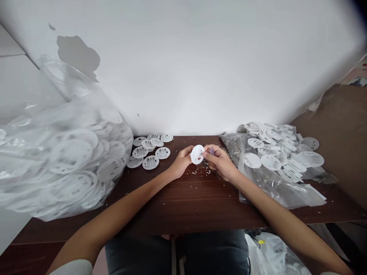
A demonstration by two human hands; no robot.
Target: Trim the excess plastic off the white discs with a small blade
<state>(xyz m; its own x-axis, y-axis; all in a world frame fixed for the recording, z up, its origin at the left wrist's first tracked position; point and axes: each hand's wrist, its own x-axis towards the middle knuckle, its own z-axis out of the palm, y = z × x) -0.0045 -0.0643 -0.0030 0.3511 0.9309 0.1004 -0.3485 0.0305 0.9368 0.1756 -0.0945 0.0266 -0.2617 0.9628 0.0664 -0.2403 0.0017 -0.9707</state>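
Over the middle of the table, my left hand [183, 162] pinches a round white plastic disc [196, 155] by its left edge, with its face tilted up. A cut-out shows in the disc. My right hand [220, 162] is closed around a small translucent purple tool [211, 151], whose working end I cannot make out. Its thumb and fingertips touch the disc's right edge. Close by on the left lies a loose group of similar white slotted discs [150, 162], some overlapping.
A large clear bag [71, 152] bulging with white discs stands at the left. On the right, a heap of discs [271, 162] lies on a flattened plastic bag [269, 193]. Small white shavings [197, 187] are scattered over the dark wooden table [183, 214]. A white wall [183, 76] rises behind.
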